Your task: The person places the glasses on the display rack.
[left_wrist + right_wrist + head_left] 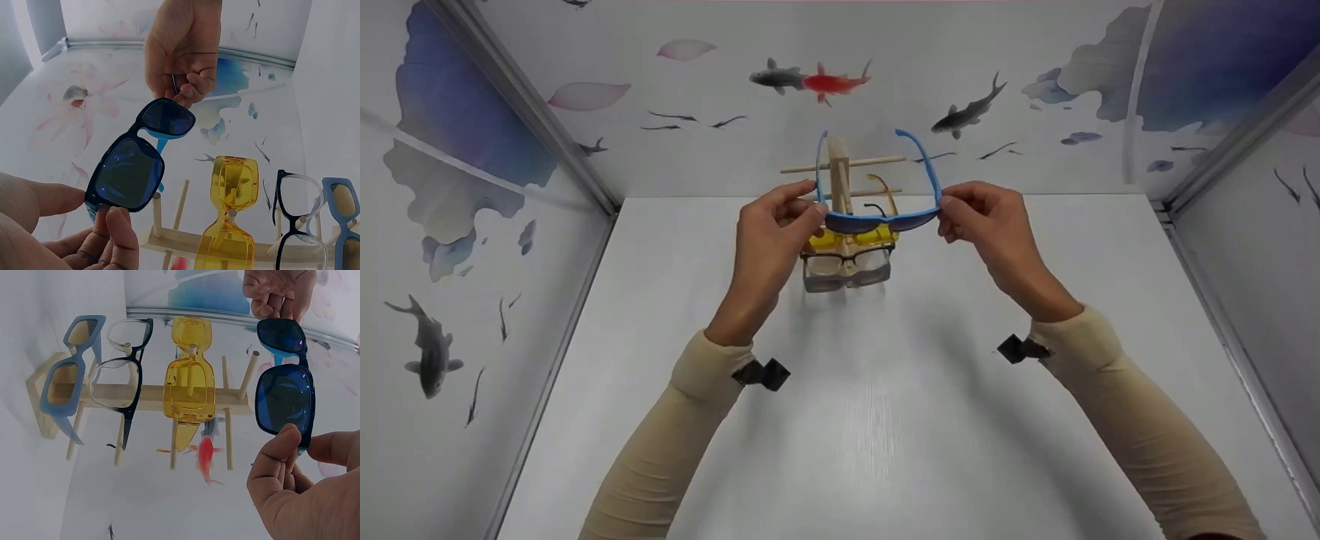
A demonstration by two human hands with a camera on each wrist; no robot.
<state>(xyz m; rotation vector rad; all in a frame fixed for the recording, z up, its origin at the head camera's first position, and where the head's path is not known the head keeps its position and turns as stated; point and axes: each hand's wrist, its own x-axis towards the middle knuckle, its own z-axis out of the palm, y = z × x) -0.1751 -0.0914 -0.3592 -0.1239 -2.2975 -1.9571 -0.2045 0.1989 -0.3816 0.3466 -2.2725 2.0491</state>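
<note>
Sunglasses (851, 223) with dark lenses and blue temples are held up in front of a wooden eyewear stand (840, 169). My left hand (769, 240) pinches one end of the frame by the hinge. At the opposite hinge, my right hand (994, 229) pinches the other end between thumb and fingers. The temples stand unfolded and point away toward the back wall. Below the sunglasses, the stand bears yellow glasses (190, 413), black-and-clear glasses (135, 363) and blue-grey sunglasses (48, 402), one under another.
Bare wooden pegs (250, 374) stick out at the stand's upper end, beside the held sunglasses. The white table (855, 420) is enclosed by a back wall (885, 45) and side walls painted with fish. A small black camera sits on each sleeve cuff.
</note>
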